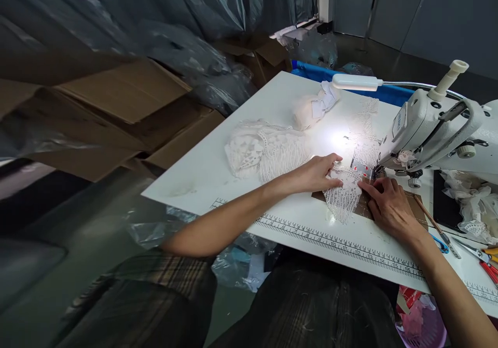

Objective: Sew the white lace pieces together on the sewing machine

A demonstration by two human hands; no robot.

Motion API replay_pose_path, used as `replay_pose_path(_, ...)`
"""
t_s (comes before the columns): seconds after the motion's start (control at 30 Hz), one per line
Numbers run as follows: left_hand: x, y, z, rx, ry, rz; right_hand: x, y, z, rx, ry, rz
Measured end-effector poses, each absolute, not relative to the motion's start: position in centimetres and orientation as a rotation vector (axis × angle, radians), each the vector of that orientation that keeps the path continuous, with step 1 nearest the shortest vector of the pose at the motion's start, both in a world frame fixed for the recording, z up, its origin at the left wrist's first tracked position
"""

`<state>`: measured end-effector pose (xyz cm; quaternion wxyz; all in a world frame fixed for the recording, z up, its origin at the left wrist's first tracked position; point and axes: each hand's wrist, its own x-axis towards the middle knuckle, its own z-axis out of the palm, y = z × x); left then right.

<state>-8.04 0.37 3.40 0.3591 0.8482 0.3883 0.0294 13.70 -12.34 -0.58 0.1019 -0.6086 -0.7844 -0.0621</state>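
Observation:
A strip of white lace lies on a brown card in front of the white sewing machine. My left hand rests flat on the lace with its fingers stretched toward the needle area. My right hand presses down on the lace and card just before the presser foot, fingers flat and close together. Neither hand grips anything.
A heap of white lace and a rolled bundle lie farther back on the white table. A lamp shines on the work. Scissors and tools lie at the right. Cardboard boxes stand left.

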Motion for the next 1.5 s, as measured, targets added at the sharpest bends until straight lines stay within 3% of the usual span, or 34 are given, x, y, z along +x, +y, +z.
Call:
replay_pose_path(0.27, -7.6, -0.5, 3.2, 2.16, 0.946, 0.175, 15.0, -12.4, 0.2, -1.727, -2.177, 0.072)
replay_pose_path(0.57, -7.6, -0.4, 3.5, 2.16, 0.938, 0.182, 14.4, -12.1, -1.4, -1.811, -2.207, -0.128)
replay_pose_path(0.9, -7.5, -0.4, 2.9, 2.111, 0.945, 0.193, 14.7, -12.9, -0.8, -1.728, -2.171, 0.036)
replay_pose_path(1.5, -7.6, -0.5, 3.2, 2.074, 0.969, 0.093, 14.9, -13.6, 0.5, -1.59, -2.124, 0.039)
